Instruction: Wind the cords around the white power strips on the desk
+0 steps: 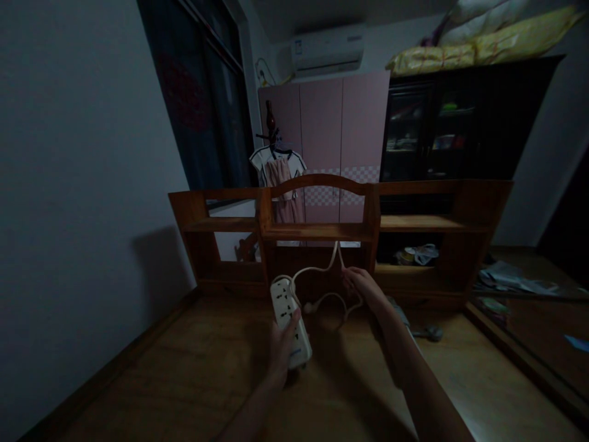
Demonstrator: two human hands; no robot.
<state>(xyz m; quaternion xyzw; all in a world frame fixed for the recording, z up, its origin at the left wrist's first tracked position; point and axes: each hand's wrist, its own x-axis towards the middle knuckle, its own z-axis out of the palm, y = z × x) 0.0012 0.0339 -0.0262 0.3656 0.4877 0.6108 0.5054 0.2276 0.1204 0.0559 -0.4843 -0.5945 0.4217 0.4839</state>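
Note:
A white power strip (301,347) with several sockets is tilted in front of me, and my left hand (281,344) is closed around its side with the thumb across the face. From the strip's far end a white cord (313,269) curves over to the right and rises to a loop. My right hand (361,283) pinches that cord to the right of the strip. Below, the cord's free length hangs down and bends back left, ending in a pale plug (309,307).
A wooden shelf unit (317,231) stands ahead on the wooden floor (184,374). Behind it are a pink wardrobe (322,123), a dark cabinet (497,123) and hanging clothes (278,175). A grey object (432,333) lies right of my right arm. A plastic bag (426,253) sits on the right shelf.

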